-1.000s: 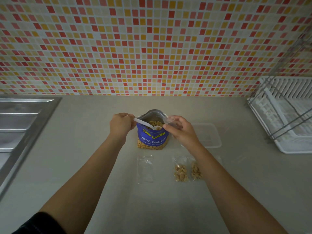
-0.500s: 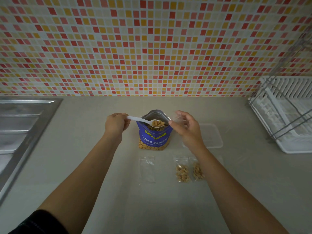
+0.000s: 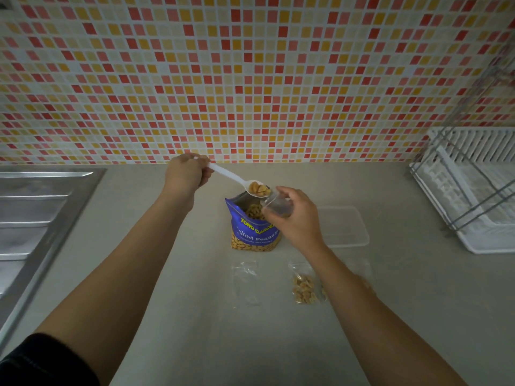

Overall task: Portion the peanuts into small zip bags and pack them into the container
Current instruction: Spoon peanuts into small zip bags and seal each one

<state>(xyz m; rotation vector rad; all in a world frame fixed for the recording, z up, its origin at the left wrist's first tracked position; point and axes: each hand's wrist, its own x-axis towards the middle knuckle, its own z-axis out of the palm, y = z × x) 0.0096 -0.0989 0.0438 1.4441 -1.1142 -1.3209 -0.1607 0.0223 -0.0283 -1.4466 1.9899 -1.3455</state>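
step: fill | left hand [image 3: 185,174] grips spoon [image 3: 231,176] of peanuts [image 3: 257,188] | right hand [image 3: 298,218] pinches zip bag [image 3: 274,206], mouth just under spoon tip | tip slowly, hold mouth wide | container [image 3: 345,227] just right of right hand

Left hand [image 3: 185,174]: grips white spoon [image 3: 237,179] loaded with peanuts [image 3: 257,188], above the blue pouch [image 3: 253,229].
Right hand [image 3: 298,218]: pinches small zip bag [image 3: 276,204] (mouth beside the spoon bowl).
Surface [image 3: 195,330]: filled bag [image 3: 303,288], empty bag [image 3: 246,282], clear container [image 3: 345,227].
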